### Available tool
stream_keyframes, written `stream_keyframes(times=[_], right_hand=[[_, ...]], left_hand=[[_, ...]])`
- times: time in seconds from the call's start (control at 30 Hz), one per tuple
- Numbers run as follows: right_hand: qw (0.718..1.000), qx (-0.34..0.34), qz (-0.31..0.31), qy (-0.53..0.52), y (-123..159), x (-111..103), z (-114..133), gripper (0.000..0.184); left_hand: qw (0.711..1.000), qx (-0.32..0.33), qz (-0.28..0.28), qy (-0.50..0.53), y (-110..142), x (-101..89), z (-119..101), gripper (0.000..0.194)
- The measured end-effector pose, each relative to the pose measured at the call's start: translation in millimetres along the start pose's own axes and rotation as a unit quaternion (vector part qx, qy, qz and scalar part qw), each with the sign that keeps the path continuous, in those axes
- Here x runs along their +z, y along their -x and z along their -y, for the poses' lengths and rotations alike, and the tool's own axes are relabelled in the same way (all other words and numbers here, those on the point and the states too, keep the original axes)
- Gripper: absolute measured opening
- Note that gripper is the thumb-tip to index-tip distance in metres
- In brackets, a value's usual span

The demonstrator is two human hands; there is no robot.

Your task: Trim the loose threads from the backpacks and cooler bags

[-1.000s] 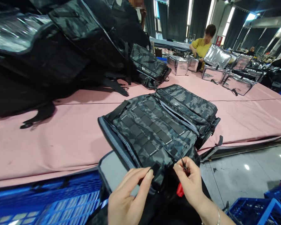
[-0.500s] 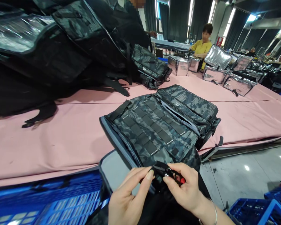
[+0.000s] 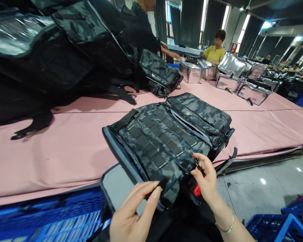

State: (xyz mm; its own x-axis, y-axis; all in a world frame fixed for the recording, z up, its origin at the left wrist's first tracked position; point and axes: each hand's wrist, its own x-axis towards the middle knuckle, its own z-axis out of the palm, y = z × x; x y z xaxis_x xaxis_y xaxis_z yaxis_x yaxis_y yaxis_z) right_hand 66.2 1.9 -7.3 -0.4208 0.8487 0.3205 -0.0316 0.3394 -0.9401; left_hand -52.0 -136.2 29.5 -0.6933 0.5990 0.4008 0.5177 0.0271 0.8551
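A dark camouflage backpack (image 3: 164,134) with rows of webbing lies open on the pink-covered table, its near end hanging over the edge. My left hand (image 3: 138,208) pinches a black webbing strap (image 3: 163,183) at the near corner of the bag. Closed around small thread snips (image 3: 197,190) with a red handle end, my right hand (image 3: 207,178) is over the bag's right near side. Fingers partly cover the snips, so their blades are hard to make out. A grey panel (image 3: 120,185) of the bag shows left of my left hand.
Blue plastic crates (image 3: 65,215) stand below the table edge, with more blue crates (image 3: 272,225) at lower right. Black bags (image 3: 65,64) are heaped at left. Silver insulated boxes (image 3: 232,64) stand farther back. Two people (image 3: 214,52) are across the table.
My right hand has moved up and right with the snips, away from the strap. My left hand still pinches the strap. A co-worker's arm at the back reaches farther right.
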Motion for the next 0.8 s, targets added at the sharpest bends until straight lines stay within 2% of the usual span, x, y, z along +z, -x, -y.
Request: stream_keyframes(times=[0.1, 0.2, 0.53, 0.63, 0.8], right_hand=[[0.999, 0.023, -0.002, 0.029, -8, 2, -9, 0.028], [0.999, 0.038, -0.009, 0.009, -7, 5, -15, 0.022], [0.998, 0.045, -0.011, -0.03, -5, 6, -18, 0.023], [0.998, 0.042, -0.015, -0.048, -5, 6, -18, 0.025], [0.995, 0.061, -0.009, -0.082, -8, 2, -18, 0.03]], left_hand=[[1.0, 0.017, -0.012, -0.014, -3, 1.4, 2, 0.016], [0.998, 0.058, -0.007, -0.038, -8, 1.9, 3, 0.014], [0.978, 0.171, 0.014, -0.115, -22, 13.9, -5, 0.017], [0.962, 0.222, 0.02, -0.157, -28, 22.9, -1, 0.018], [0.91, 0.308, 0.059, -0.271, -37, 32.4, 2, 0.016]])
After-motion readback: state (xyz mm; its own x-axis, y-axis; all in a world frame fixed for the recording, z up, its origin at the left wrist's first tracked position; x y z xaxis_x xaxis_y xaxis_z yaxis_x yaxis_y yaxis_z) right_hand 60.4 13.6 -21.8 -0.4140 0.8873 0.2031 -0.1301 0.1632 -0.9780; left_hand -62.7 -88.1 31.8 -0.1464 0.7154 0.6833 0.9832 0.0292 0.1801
